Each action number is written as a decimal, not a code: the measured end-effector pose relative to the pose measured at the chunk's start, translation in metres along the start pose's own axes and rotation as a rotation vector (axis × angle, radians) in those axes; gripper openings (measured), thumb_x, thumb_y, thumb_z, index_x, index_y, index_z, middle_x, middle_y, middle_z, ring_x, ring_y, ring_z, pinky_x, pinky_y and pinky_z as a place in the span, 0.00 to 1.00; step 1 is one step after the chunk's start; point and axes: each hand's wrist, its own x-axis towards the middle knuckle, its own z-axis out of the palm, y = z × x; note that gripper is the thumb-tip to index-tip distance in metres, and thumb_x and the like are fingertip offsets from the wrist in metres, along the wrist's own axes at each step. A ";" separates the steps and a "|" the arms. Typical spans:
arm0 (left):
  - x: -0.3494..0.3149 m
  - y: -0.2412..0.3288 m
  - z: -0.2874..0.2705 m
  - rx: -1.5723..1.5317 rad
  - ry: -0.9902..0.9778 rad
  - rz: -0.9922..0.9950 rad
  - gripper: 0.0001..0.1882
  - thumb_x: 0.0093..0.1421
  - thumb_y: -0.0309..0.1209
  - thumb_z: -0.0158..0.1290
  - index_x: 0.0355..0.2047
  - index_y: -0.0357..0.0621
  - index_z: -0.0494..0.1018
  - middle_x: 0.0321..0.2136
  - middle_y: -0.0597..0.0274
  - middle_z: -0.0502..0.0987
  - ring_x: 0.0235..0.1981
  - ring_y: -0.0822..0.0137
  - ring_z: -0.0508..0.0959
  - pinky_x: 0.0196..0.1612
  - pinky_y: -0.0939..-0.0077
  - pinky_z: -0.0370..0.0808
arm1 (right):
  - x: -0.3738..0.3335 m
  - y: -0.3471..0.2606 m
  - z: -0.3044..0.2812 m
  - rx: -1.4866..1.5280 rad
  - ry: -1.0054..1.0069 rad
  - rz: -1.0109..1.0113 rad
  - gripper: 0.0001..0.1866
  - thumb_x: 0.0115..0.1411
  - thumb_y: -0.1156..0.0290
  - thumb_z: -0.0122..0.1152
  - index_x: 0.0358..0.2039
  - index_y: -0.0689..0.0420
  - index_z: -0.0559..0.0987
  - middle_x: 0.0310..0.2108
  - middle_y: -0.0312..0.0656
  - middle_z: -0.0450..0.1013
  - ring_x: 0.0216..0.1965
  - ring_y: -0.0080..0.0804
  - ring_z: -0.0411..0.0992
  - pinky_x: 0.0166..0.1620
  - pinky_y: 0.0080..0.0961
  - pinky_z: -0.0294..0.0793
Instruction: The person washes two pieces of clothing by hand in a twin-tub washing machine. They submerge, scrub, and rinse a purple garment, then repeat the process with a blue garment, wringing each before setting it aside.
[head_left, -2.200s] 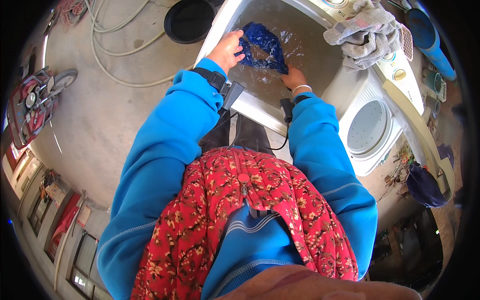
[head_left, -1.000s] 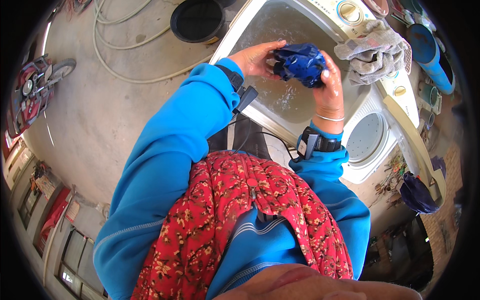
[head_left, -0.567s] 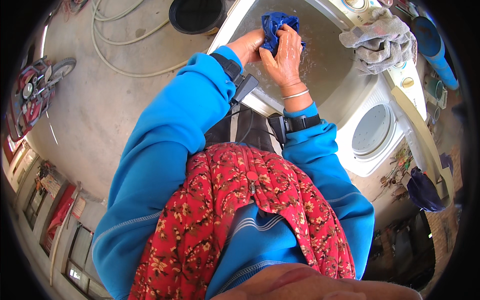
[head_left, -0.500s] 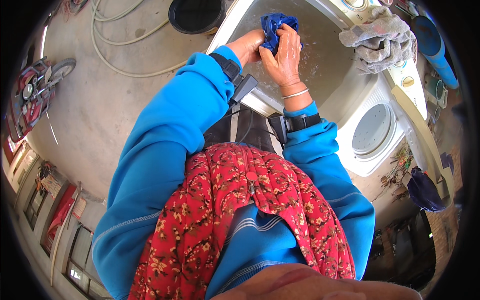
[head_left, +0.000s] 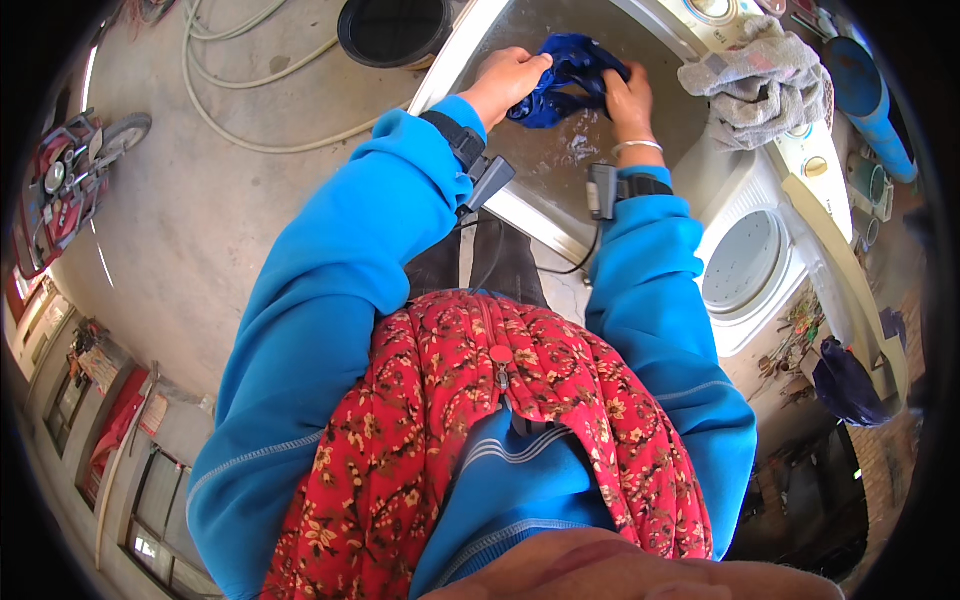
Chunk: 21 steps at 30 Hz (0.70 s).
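Observation:
A wet dark blue cloth [head_left: 545, 106] is stretched between my two hands over the water-filled wash tub [head_left: 462, 62] of a twin-tub washing machine. My left hand [head_left: 507, 82] grips its left end near the tub's rim, thumb on top. On the other side my right hand [head_left: 630, 100] is closed on the right end, its fingers partly hidden by the fabric. The cloth hangs in loose folds, and pale suds float on the murky water [head_left: 580, 150] below it.
A grey towel [head_left: 765, 85] lies over the control panel [head_left: 815, 165]. The round spin tub [head_left: 745, 262] stands open beside its raised lid [head_left: 845, 265]. Left of the machine are a black bucket [head_left: 393, 30] and a coiled hose [head_left: 215, 125]. A red vehicle [head_left: 62, 180] is farther left.
My hands have moved apart, the right one to the right and the left slightly up. The cloth, bunched between them before, is now spread wider.

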 end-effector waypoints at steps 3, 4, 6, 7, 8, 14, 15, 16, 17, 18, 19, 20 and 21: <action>0.002 0.000 -0.001 0.010 0.160 -0.094 0.29 0.63 0.46 0.51 0.58 0.42 0.62 0.53 0.46 0.67 0.58 0.51 0.67 0.52 0.57 0.70 | 0.002 0.048 -0.025 -0.462 -0.056 0.011 0.36 0.51 0.60 0.61 0.60 0.52 0.62 0.45 0.55 0.75 0.49 0.54 0.73 0.54 0.45 0.70; 0.003 0.000 -0.001 0.034 0.191 -0.126 0.31 0.63 0.47 0.51 0.61 0.44 0.60 0.58 0.44 0.64 0.61 0.50 0.63 0.56 0.55 0.68 | -0.006 0.062 -0.021 -0.533 -0.122 -0.125 0.36 0.51 0.60 0.61 0.61 0.52 0.62 0.47 0.55 0.74 0.51 0.54 0.72 0.55 0.45 0.69; 0.005 0.000 -0.001 -0.050 0.158 -0.164 0.36 0.63 0.47 0.51 0.66 0.48 0.52 0.65 0.45 0.54 0.66 0.45 0.55 0.62 0.47 0.58 | -0.021 0.084 -0.010 -0.715 -0.233 -0.197 0.37 0.51 0.61 0.61 0.62 0.51 0.61 0.50 0.55 0.73 0.54 0.54 0.69 0.57 0.45 0.68; 0.005 -0.001 -0.002 -0.095 0.152 -0.160 0.35 0.64 0.47 0.51 0.66 0.49 0.52 0.66 0.46 0.53 0.66 0.44 0.55 0.62 0.44 0.57 | -0.027 0.092 -0.004 -0.724 -0.336 -0.168 0.37 0.51 0.61 0.61 0.62 0.52 0.62 0.51 0.56 0.72 0.54 0.54 0.69 0.57 0.45 0.67; 0.006 -0.001 -0.003 -0.139 0.146 -0.153 0.35 0.64 0.47 0.50 0.66 0.49 0.52 0.66 0.46 0.52 0.66 0.44 0.54 0.62 0.42 0.56 | -0.033 0.098 0.003 -0.746 -0.477 -0.072 0.37 0.50 0.62 0.61 0.62 0.52 0.63 0.52 0.56 0.71 0.55 0.54 0.68 0.58 0.45 0.67; 0.007 -0.003 -0.009 -0.199 0.101 -0.169 0.34 0.64 0.45 0.49 0.66 0.51 0.52 0.66 0.47 0.52 0.68 0.44 0.51 0.62 0.37 0.52 | -0.052 0.114 0.012 -0.896 -0.741 -0.050 0.30 0.48 0.63 0.62 0.54 0.56 0.73 0.51 0.58 0.71 0.52 0.57 0.69 0.55 0.43 0.69; 0.007 -0.002 -0.009 -0.189 0.074 -0.172 0.33 0.64 0.45 0.49 0.66 0.51 0.52 0.66 0.47 0.53 0.68 0.45 0.51 0.62 0.37 0.52 | -0.054 0.112 0.009 -0.978 -0.793 0.040 0.29 0.48 0.63 0.62 0.52 0.57 0.75 0.50 0.59 0.72 0.51 0.57 0.70 0.55 0.43 0.70; 0.006 -0.001 -0.008 -0.173 0.048 -0.183 0.33 0.64 0.45 0.49 0.66 0.51 0.53 0.66 0.46 0.53 0.68 0.45 0.51 0.63 0.38 0.52 | -0.054 0.107 0.006 -0.932 -0.816 -0.071 0.28 0.48 0.63 0.62 0.52 0.58 0.76 0.50 0.58 0.72 0.52 0.56 0.70 0.55 0.42 0.70; 0.006 0.001 -0.008 -0.190 0.009 -0.203 0.33 0.64 0.48 0.48 0.66 0.54 0.54 0.67 0.51 0.51 0.69 0.46 0.49 0.63 0.37 0.50 | -0.053 0.098 0.002 -0.925 -0.892 -0.127 0.28 0.49 0.63 0.61 0.51 0.59 0.76 0.50 0.57 0.73 0.52 0.55 0.70 0.55 0.41 0.70; 0.004 0.003 -0.007 -0.199 -0.039 -0.237 0.33 0.64 0.50 0.48 0.66 0.56 0.54 0.68 0.53 0.50 0.69 0.47 0.47 0.63 0.36 0.49 | -0.051 0.087 -0.002 -0.928 -0.939 -0.175 0.27 0.49 0.63 0.61 0.51 0.60 0.76 0.49 0.56 0.73 0.52 0.54 0.70 0.55 0.41 0.70; 0.002 0.006 -0.006 -0.199 -0.088 -0.271 0.34 0.64 0.52 0.48 0.67 0.57 0.53 0.69 0.55 0.49 0.70 0.47 0.45 0.63 0.34 0.47 | -0.049 0.072 -0.010 -0.728 -0.881 -0.099 0.25 0.49 0.66 0.61 0.49 0.61 0.78 0.48 0.57 0.74 0.52 0.50 0.71 0.55 0.37 0.70; -0.001 0.009 -0.005 -0.199 -0.137 -0.302 0.35 0.63 0.54 0.47 0.67 0.59 0.53 0.70 0.57 0.48 0.71 0.48 0.43 0.64 0.33 0.45 | -0.048 0.055 -0.021 -0.575 -0.842 -0.104 0.24 0.49 0.67 0.60 0.48 0.62 0.78 0.47 0.56 0.74 0.51 0.49 0.72 0.54 0.36 0.71; -0.004 0.012 -0.004 -0.194 -0.187 -0.306 0.36 0.63 0.56 0.47 0.67 0.61 0.52 0.70 0.58 0.46 0.71 0.48 0.41 0.63 0.31 0.43 | -0.049 0.035 -0.030 -0.399 -0.780 -0.130 0.24 0.49 0.69 0.59 0.48 0.62 0.78 0.46 0.56 0.75 0.50 0.48 0.73 0.54 0.34 0.71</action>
